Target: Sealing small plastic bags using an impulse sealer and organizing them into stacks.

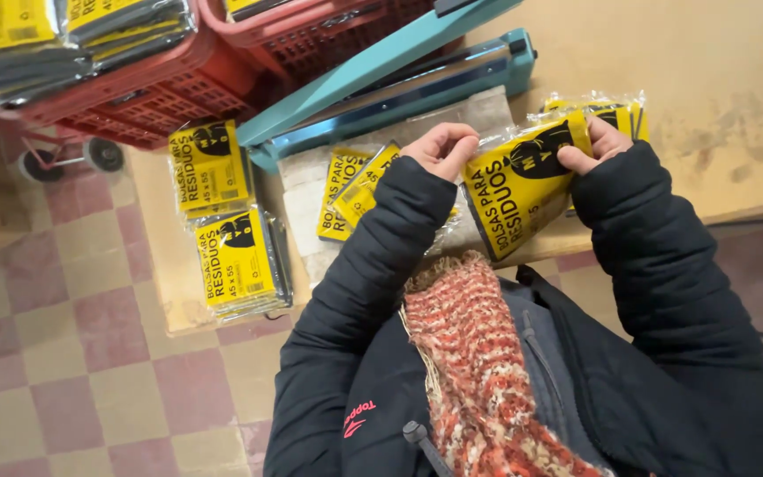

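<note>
Head view, looking down past a dark jacket and a red-and-cream knitted scarf point(479, 353). Both hands hold one yellow-labelled plastic packet point(523, 190) above the near edge of the wooden table point(735, 106). The left hand point(441, 148) is closed in a pinch on the packet's clear open end; the right hand point(595, 143) is closed on the opposite upper corner, thumb over the label, so the film is drawn taut between them. Just beyond the hands lies a teal bar heat sealer point(399, 88), its arm raised, resting on a pale pad point(311, 190). More yellow packets lie loose by the left forearm point(355, 190), in a stack at the table's left end point(222, 221), and behind the right hand point(615, 110). Red plastic crates point(178, 79) of filled packets stand past the sealer.

Judged from this pose, good handling means keeping the open mouth flat and free of wrinkles, both edges aligned, the folded contents pushed well clear of the mouth, and the fingers held at the outer corners, away from the hot bar.
</note>
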